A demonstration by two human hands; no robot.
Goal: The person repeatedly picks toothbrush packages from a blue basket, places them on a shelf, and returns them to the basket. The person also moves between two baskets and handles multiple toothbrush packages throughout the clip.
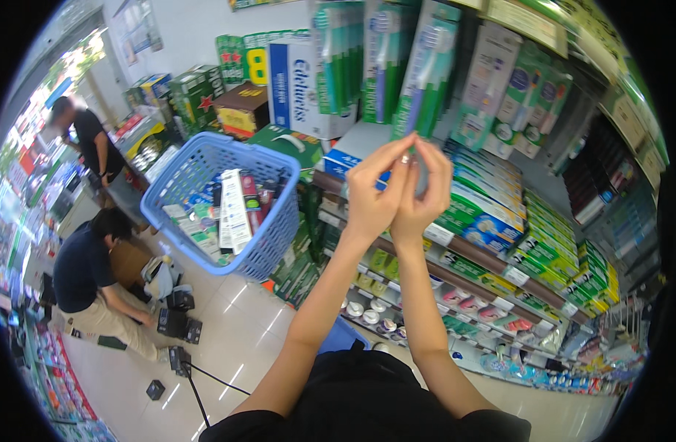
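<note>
My left hand [374, 179] and my right hand [433, 179] are raised side by side, wrists close together. Their fingertips meet at the bottom edge of a green-and-clear toothbrush pack [423, 72] and pinch it. This pack is the foremost of a hanging row. To its left hang two more rows of toothbrush packs, one with a purple brush [379, 66] and one with a teal brush [333, 61]. Just under my hands, boxes of toothpaste [484, 204] lie stacked on the shelf.
A blue plastic basket [271, 248] with several small boxes stands at left on green cartons [293, 276]. More toothbrush packs [487, 88] hang at right. Lower shelves hold soap boxes [393, 268]. One person [89, 271] bends over black boxes [172, 323] on the floor; another person [94, 143] stands behind.
</note>
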